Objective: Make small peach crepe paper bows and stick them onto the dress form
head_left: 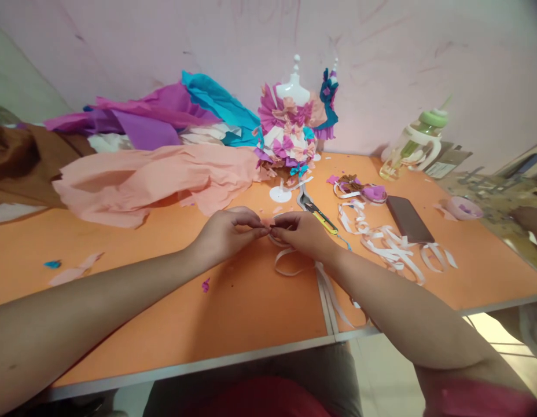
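My left hand (pixel 227 234) and my right hand (pixel 307 234) meet above the orange table, fingertips pinched together. Between them shows a small peach crepe paper piece (pixel 267 222), mostly hidden by the fingers. White ribbon (pixel 290 272) loops out below my right hand and trails toward the table's front edge; whether the fingers hold it I cannot tell. Just beyond the hands stands a small white dress form (pixel 294 92), dressed in paper ruffles and bows (pixel 283 145) of pink, peach, purple and blue. A yellow-and-black utility knife (pixel 323 220) lies beyond my right hand.
Crumpled crepe paper sheets (pixel 164 179) cover the back left. A second dress form (pixel 328 104) stands behind the first. To the right are tangled white ribbons (pixel 390 246), a dark flat case (pixel 409 219), a green-lidded bottle (pixel 414 145) and a pink bowl (pixel 464 207). Another person's hand (pixel 529 223) shows far right.
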{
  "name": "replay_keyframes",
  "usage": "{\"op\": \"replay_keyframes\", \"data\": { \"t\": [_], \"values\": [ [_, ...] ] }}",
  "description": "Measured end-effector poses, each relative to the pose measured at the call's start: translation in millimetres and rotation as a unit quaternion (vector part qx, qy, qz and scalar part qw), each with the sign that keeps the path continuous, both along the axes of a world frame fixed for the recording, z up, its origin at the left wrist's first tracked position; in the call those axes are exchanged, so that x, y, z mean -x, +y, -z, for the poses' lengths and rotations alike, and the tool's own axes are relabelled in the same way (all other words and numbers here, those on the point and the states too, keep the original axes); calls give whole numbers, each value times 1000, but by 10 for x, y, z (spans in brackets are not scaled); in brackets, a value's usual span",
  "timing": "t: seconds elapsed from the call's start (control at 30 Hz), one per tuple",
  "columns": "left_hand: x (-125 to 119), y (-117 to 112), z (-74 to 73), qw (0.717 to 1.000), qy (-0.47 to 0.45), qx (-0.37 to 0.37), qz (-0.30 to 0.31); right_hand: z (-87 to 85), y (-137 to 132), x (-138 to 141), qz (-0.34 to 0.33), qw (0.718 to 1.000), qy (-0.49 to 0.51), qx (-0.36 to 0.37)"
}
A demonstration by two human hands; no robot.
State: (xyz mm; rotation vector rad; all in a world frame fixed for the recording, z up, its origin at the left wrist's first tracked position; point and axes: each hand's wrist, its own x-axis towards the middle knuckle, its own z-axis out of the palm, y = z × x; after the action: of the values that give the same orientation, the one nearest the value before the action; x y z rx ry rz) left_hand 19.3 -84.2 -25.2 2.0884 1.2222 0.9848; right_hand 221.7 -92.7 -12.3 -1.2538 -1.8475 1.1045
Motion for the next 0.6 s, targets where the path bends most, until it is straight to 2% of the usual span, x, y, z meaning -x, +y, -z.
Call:
{"op": "replay_keyframes", "data": {
  "t": [0.07, 0.17, 0.43, 0.5, 0.6],
  "values": [
    [1, -5, 1, 1000, 11, -1, -6, -32, -15, 2, 6, 999, -27, -27],
    [8, -3, -2, 999, 29, 3, -13, -84, -39, 12, 9, 999, -32, -29],
    [18, 23, 26, 998, 3, 51, 22, -36, 24, -35, -41, 997, 50, 52],
    [19, 15, 9, 998, 3, 51, 24, -18, 52, -50, -27, 998, 38, 29],
    [22, 5, -13, 998, 8, 54, 38, -23, 66, -56, 3, 998, -21, -52]
  ]
}}
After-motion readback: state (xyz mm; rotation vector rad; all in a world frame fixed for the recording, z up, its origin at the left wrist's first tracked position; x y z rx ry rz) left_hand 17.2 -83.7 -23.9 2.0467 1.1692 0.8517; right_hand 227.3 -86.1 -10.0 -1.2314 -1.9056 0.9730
